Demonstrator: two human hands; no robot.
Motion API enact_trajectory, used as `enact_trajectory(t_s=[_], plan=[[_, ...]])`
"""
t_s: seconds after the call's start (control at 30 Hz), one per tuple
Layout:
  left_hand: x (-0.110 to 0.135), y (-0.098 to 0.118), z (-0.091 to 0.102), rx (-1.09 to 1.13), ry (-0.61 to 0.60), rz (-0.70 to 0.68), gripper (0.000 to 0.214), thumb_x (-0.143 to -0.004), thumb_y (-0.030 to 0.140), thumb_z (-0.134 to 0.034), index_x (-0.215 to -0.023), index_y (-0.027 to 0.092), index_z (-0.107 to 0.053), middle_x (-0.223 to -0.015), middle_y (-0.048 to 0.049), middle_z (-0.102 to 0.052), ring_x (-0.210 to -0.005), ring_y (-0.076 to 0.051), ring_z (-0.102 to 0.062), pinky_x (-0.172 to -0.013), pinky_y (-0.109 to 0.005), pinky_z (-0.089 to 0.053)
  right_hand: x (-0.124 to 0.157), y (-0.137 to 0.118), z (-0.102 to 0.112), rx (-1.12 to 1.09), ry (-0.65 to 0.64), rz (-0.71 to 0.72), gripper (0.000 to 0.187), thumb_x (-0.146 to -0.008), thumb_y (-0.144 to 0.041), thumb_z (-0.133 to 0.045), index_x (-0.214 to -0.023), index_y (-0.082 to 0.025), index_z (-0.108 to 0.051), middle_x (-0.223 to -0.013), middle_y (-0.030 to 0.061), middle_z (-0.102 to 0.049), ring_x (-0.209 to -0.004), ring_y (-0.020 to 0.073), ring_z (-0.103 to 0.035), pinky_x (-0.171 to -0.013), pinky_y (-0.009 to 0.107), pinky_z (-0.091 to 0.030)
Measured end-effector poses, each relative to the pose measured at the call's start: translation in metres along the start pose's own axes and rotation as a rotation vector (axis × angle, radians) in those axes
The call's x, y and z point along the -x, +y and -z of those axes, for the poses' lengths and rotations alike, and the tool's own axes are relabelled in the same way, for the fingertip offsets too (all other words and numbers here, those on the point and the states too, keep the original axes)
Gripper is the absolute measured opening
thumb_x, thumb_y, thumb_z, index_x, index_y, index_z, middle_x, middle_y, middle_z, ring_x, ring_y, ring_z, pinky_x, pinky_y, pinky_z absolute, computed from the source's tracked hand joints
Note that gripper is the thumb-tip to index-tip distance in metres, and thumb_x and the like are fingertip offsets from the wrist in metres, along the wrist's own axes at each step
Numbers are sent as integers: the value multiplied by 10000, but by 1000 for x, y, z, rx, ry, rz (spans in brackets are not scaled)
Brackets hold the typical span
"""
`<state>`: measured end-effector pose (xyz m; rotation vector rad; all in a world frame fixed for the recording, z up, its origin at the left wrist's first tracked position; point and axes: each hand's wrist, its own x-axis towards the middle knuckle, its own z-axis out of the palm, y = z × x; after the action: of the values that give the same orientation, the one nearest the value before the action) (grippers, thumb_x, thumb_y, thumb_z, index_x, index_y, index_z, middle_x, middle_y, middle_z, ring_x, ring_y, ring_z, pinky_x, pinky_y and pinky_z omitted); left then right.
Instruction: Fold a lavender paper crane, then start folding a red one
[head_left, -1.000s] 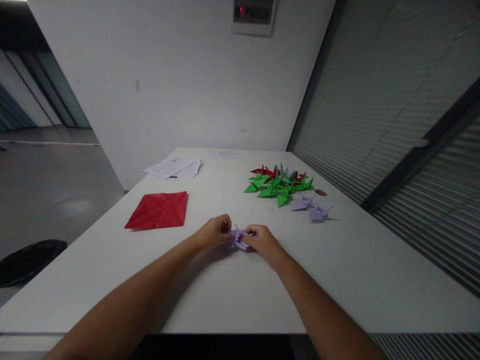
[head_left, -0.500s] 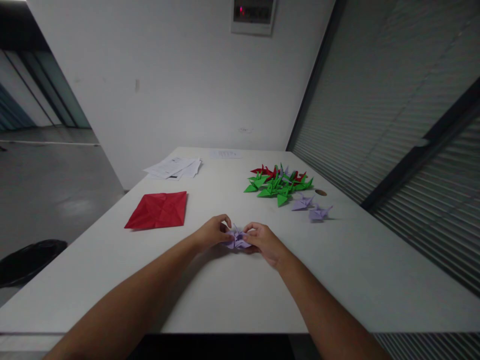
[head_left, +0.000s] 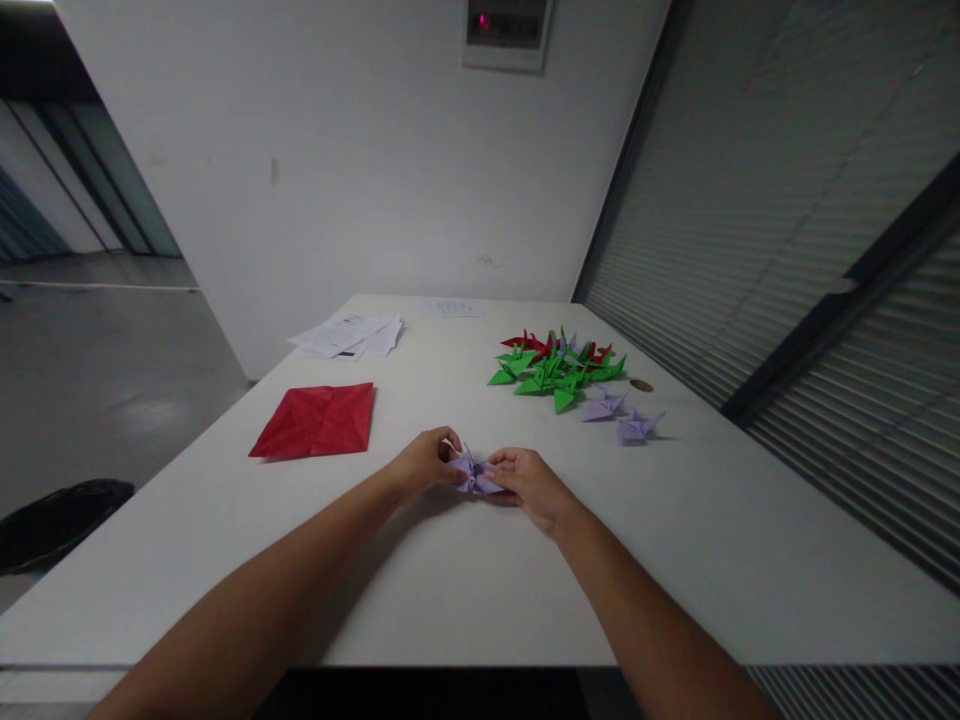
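Observation:
A small folded piece of purple paper (head_left: pixel 474 474) sits between my two hands at the middle of the white table (head_left: pixel 450 580). My left hand (head_left: pixel 421 462) pinches its left side with curled fingers. My right hand (head_left: pixel 528 482) grips its right side, fingers closed. A thin point of the paper sticks up between them. Much of the fold is hidden by my fingers.
A creased red paper square (head_left: pixel 316 420) lies to the left. A heap of green and red paper cranes (head_left: pixel 556 366) sits further back on the right, with two purple cranes (head_left: pixel 621 414) beside it. White printed sheets (head_left: pixel 349 334) lie at the far left. A window with blinds (head_left: pixel 787 250) runs along the right.
Both hands have stayed on the purple paper. The fingers have shifted slightly and the paper's point now stands a little higher between them.

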<state>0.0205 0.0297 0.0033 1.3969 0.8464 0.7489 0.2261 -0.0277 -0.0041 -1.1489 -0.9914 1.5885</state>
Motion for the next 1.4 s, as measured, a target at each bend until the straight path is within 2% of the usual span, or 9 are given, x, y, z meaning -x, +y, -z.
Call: enact_trajectory(t_s=[0.2, 0.4, 0.53, 0.67, 0.93, 1.0, 1.13, 1.23, 1.4], plan=[[0, 3, 4, 67, 46, 33, 420, -566, 183, -861, -873, 169, -575, -683, 18, -660, -579, -123, -621, -564, -231, -459, 1, -1, -1, 2, 38, 8, 325, -635, -278, -885, -845, -165, -664, -828, 34, -730, -736, 165, -706, -696, 313, -614], [4, 10, 5, 483, 46, 154, 374, -723, 340, -804, -949, 212, -536, -811, -8, -659, -671, -147, -668, -650, -284, -530, -4, -1, 2, -57, 138, 16, 226, -690, -172, -801, -872, -166, -667, -878, 73, -762, -772, 174, -730, -717, 299, -612], [4, 7, 2, 522, 62, 116, 431, -688, 209, -815, -997, 220, -516, -827, 10, -641, -696, -122, -655, -760, -315, -554, -5, -1, 2, -135, 148, 43, 242, -714, -178, -772, -895, -185, -611, -855, 73, -764, -764, 186, -756, -723, 289, -600], [1, 1, 0, 427, 160, 42, 525, -582, 92, -819, -1005, 214, -533, -837, 16, -633, -736, -115, -654, -749, -263, -524, -1, -3, -1, -137, 104, 34, 314, -719, -210, -791, -863, -217, -513, -860, 68, -767, -777, 205, -769, -695, 290, -587], [-7, -10, 2, 212, 192, -19, 213, -633, 188, -746, -825, 141, -669, -781, -27, -656, -669, -118, -598, -652, -247, -467, 4, -4, -4, -111, 5, 34, 452, -640, -299, -887, -812, -209, -479, -885, 50, -752, -872, 208, -764, -801, 311, -582], [-8, -11, 3, 197, 149, 2, 208, -675, 205, -709, -866, 124, -706, -800, -50, -671, -688, -128, -605, -672, -258, -477, 4, -3, -4, -111, -4, 52, 467, -628, -313, -899, -814, -210, -483, -878, 41, -748, -868, 202, -760, -830, 324, -576], [-8, -11, 3, 113, 116, -42, 417, -673, 224, -755, -1082, 163, -703, -1096, -92, -677, -791, -148, -640, -708, -270, -501, 3, -1, -3, -106, -5, 75, 491, -596, -303, -917, -811, -211, -485, -835, 17, -733, -870, 200, -751, -854, 337, -561], [-9, -12, 3, -146, 169, -78, 452, -665, 300, -808, -1083, 158, -716, -1054, -87, -671, -744, -148, -614, -655, -265, -475, 1, 1, -2, -77, -12, 82, 506, -572, -293, -924, -809, -213, -484, -786, -5, -709, -841, 196, -741, -804, 316, -551], [-10, -13, 2, -677, 206, -215, 139, -742, 298, -735, -777, 168, -767, -753, -25, -574, -722, -167, -529, -644, -272, -386, -1, 7, -4, -19, -16, 90, 485, -562, -243, -896, -787, -215, -467, -714, -57, -636, -705, 130, -679, -697, 256, -525]])
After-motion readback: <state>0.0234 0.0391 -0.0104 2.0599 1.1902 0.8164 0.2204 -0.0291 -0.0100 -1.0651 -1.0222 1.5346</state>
